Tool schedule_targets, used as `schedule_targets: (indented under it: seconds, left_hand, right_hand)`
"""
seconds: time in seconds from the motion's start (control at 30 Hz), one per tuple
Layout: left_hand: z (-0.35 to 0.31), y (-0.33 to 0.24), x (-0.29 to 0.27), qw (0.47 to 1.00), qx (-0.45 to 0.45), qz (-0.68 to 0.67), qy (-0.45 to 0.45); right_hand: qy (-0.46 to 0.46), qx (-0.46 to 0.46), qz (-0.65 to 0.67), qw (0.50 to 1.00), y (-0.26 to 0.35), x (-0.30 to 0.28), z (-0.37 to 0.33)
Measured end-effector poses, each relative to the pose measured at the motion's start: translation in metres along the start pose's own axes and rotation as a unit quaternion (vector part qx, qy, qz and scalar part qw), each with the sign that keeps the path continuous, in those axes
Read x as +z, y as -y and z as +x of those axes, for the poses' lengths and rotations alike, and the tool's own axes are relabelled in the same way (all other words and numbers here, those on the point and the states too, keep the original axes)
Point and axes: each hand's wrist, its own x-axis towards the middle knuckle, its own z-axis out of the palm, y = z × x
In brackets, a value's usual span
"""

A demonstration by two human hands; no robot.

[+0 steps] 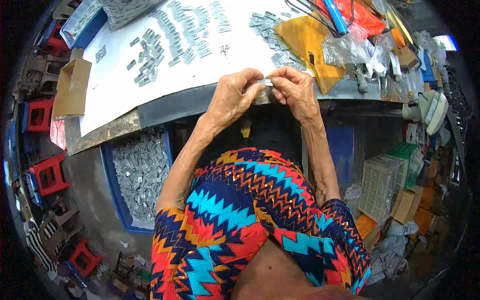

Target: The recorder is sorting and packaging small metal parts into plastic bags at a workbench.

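Just over the front edge of the workbench, both hands meet at a small silvery metal piece. My left hand pinches one end of it between thumb and fingertips. The other end is gripped by my right hand, its fingers curled in. Fingertips cover much of the piece, so its full shape is hidden. Beyond the hands, rows of flat grey metal pieces lie on white paper. A looser group of the same pieces lies to the left, and a heap of them is at the right.
A blue crate full of grey pieces stands below the bench at left. An open cardboard box sits at the bench's left end. Amber sheet, a blue-handled tool and plastic bags crowd the right. Red stools stand on the floor.
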Motion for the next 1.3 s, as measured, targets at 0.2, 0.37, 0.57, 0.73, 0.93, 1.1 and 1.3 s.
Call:
schedule_targets:
  seconds: [0.2,0.37,0.57,0.73,0.93,1.1,1.3]
  left_hand:
    - [0.017,0.009,-0.014,0.996,0.036,0.055,-0.054]
    - [0.049,0.034,-0.032,0.984,0.009,0.139,-0.109]
    - [0.078,0.074,-0.048,0.957,0.055,0.260,-0.116]
    - [0.081,0.088,-0.052,0.952,0.023,0.286,-0.106]
    - [0.083,0.080,-0.048,0.955,0.034,0.270,-0.117]
    - [0.082,0.086,-0.050,0.936,0.062,0.328,-0.114]
    - [0.080,0.082,-0.047,0.924,0.083,0.357,-0.110]
  right_hand:
    - [-0.020,-0.030,0.031,0.999,0.001,0.008,0.011]
    - [-0.028,-0.057,0.044,0.997,-0.002,0.001,0.008]
    - [-0.072,-0.069,0.030,0.995,0.003,-0.005,-0.004]
    - [-0.107,-0.070,0.033,0.991,0.005,-0.017,-0.011]
    - [-0.169,-0.102,-0.053,0.979,0.016,-0.059,-0.013]
    - [-0.214,-0.121,-0.176,0.953,0.012,-0.095,0.015]
    - [-0.180,-0.207,-0.429,0.861,-0.004,-0.116,0.051]
